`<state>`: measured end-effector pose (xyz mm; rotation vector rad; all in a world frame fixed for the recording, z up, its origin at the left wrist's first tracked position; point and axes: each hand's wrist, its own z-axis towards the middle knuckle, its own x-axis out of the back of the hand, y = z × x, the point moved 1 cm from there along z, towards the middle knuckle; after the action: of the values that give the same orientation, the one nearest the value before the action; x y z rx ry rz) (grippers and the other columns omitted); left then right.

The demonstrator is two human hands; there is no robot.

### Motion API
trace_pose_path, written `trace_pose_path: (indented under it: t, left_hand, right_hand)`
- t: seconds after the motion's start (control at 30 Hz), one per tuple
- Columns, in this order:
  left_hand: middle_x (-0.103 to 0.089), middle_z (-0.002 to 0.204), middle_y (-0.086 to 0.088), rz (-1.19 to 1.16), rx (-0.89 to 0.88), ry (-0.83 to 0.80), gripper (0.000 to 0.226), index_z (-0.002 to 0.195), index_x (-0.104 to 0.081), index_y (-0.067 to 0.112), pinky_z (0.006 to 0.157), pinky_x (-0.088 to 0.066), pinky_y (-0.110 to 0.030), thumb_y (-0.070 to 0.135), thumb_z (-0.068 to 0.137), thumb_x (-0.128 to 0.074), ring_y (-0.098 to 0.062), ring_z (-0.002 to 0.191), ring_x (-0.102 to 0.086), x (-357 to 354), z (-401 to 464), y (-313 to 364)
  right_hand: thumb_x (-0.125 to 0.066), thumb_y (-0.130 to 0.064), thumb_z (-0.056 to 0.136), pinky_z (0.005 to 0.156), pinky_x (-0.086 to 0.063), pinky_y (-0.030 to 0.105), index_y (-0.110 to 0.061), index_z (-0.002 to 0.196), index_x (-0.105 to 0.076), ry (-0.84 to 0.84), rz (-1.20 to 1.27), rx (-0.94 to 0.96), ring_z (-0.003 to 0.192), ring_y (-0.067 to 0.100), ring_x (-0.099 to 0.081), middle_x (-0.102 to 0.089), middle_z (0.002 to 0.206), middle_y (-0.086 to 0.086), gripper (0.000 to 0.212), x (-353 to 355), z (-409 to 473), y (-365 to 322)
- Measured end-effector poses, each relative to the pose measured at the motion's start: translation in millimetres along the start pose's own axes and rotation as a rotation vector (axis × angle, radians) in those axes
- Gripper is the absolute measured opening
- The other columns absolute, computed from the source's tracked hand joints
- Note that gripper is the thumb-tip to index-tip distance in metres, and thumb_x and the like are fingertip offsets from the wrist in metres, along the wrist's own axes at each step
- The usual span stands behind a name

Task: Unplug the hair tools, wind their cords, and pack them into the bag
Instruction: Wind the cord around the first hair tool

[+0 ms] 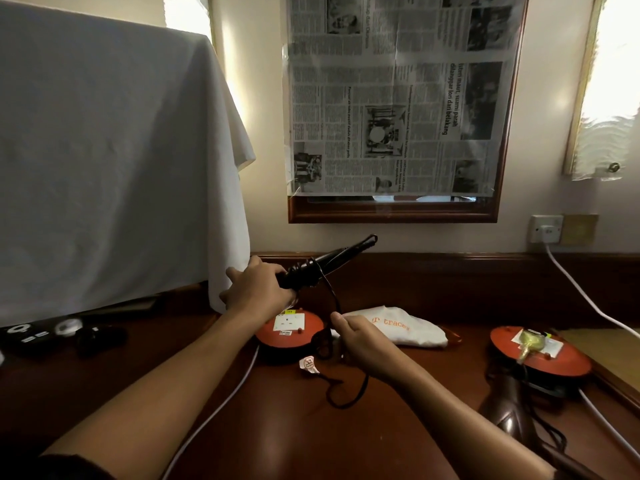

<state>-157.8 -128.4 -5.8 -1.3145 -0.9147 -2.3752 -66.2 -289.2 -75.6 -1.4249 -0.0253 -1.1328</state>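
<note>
My left hand grips the handle of a black curling iron, whose barrel points up and right above the desk. Several turns of its black cord are wound round the handle. My right hand pinches the cord below the iron; the loose end trails on the desk with a white tag. A white drawstring bag with orange lettering lies flat just behind my right hand. A dark brown hair dryer lies at the right, its cord leading towards the right reel.
Two red extension reels sit on the wooden desk: one under my hands, one at the right with a plug in it. White cables run to a wall socket. A white cloth covers something at left; small dark items lie below it.
</note>
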Motion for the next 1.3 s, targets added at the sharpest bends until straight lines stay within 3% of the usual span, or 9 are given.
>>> trace_pose_path:
  t: [0.23, 0.47, 0.7, 0.8, 0.97, 1.1, 1.17, 1.23, 1.3]
  left_hand:
    - [-0.06, 0.124, 0.0, -0.198, 0.021, -0.069, 0.04, 0.114, -0.07, 0.038, 0.09, -0.031, -0.038, 0.043, 0.074, -0.075, -0.032, 0.123, -0.044, -3.9, 8.8, -3.4]
    - [-0.064, 0.12, 0.0, -0.245, 0.077, -0.014, 0.048, 0.116, -0.07, 0.037, 0.086, -0.043, -0.039, 0.047, 0.07, -0.078, -0.031, 0.119, -0.05, 0.9, 15.2, -10.3]
    - [-0.068, 0.115, -0.004, -0.403, 0.123, -0.061, 0.048, 0.116, -0.068, 0.023, 0.102, -0.045, -0.048, 0.039, 0.072, -0.081, -0.028, 0.113, -0.057, 4.8, 14.5, -9.5]
    - [-0.068, 0.112, 0.0, -0.439, 0.116, -0.099, 0.047, 0.113, -0.069, 0.031, 0.101, -0.047, -0.044, 0.039, 0.069, -0.082, -0.026, 0.112, -0.058, 10.2, 13.8, -7.9]
    - [-0.067, 0.113, -0.002, -0.644, 0.082, -0.249, 0.052, 0.124, -0.066, 0.025, 0.082, -0.054, -0.031, 0.024, 0.075, -0.084, -0.018, 0.097, -0.065, 16.6, 12.5, -3.6]
    - [-0.071, 0.109, -0.001, -0.558, -0.043, -0.347, 0.038, 0.11, -0.073, 0.031, 0.092, -0.055, -0.037, 0.028, 0.074, -0.085, -0.018, 0.097, -0.068, 22.1, 8.8, -2.4]
    - [-0.071, 0.106, 0.002, -0.496, -0.125, -0.431, 0.027, 0.103, -0.074, 0.035, 0.094, -0.054, -0.036, 0.03, 0.077, -0.082, -0.015, 0.097, -0.068, 27.4, 3.0, -0.6]
    - [-0.072, 0.105, 0.007, -0.47, -0.208, -0.503, 0.024, 0.102, -0.076, 0.038, 0.093, -0.054, -0.032, 0.029, 0.08, -0.08, -0.012, 0.098, -0.067, 32.8, 0.1, 0.6]
    - [-0.071, 0.1, 0.016, -0.448, -0.297, -0.581, 0.024, 0.092, -0.076, 0.047, 0.09, -0.052, -0.024, 0.025, 0.081, -0.08, -0.005, 0.097, -0.067, 38.9, -3.9, 1.9]
  right_hand:
    - [-0.031, -0.032, 0.109, 0.046, -0.03, 0.019, -0.013, 0.073, -0.052, -0.133, 0.29, -0.005, 0.041, 0.003, -0.039, -0.05, 0.054, -0.004, 0.045, -1.3, -9.5, -1.2]
    - [-0.029, -0.032, 0.109, 0.043, -0.029, 0.017, -0.013, 0.08, -0.045, -0.221, 0.271, -0.076, 0.038, 0.003, -0.037, -0.049, 0.053, -0.002, 0.038, 8.3, -16.0, 4.4]
    - [-0.034, -0.044, 0.106, 0.047, -0.026, 0.028, -0.008, 0.139, -0.036, -0.294, 0.236, -0.209, 0.047, 0.015, -0.037, -0.06, 0.059, -0.001, 0.049, -1.2, -16.8, 31.2]
    - [-0.032, -0.042, 0.106, 0.048, -0.02, 0.033, -0.024, 0.129, -0.05, -0.312, 0.201, -0.165, 0.048, 0.018, -0.029, -0.054, 0.059, 0.001, 0.034, 0.0, -15.5, 36.7]
    - [-0.031, -0.035, 0.108, 0.041, -0.028, 0.021, -0.024, 0.096, -0.063, -0.289, 0.064, -0.143, 0.038, 0.006, -0.032, -0.042, 0.057, 0.002, 0.037, 3.9, -7.3, 31.4]
    - [-0.04, -0.028, 0.107, 0.053, -0.035, 0.027, -0.026, 0.096, -0.064, -0.298, -0.131, -0.155, 0.051, 0.012, -0.049, -0.051, 0.067, 0.003, 0.027, 11.8, -3.2, 33.3]
    - [-0.045, -0.011, 0.101, 0.071, -0.039, 0.03, -0.017, 0.127, -0.058, -0.313, -0.381, -0.15, 0.096, 0.026, -0.062, -0.06, 0.116, 0.012, 0.03, 19.9, 3.2, 30.9]
    - [-0.046, -0.009, 0.099, 0.084, -0.035, 0.026, -0.014, 0.141, -0.049, -0.265, -0.616, -0.063, 0.124, 0.028, -0.051, -0.049, 0.143, 0.01, 0.043, 33.7, 8.1, 24.1]
    - [-0.046, -0.022, 0.103, 0.07, -0.032, 0.021, -0.016, 0.129, -0.062, -0.226, -0.641, -0.02, 0.101, 0.019, -0.061, -0.065, 0.115, 0.003, 0.031, 49.7, 15.2, 18.7]
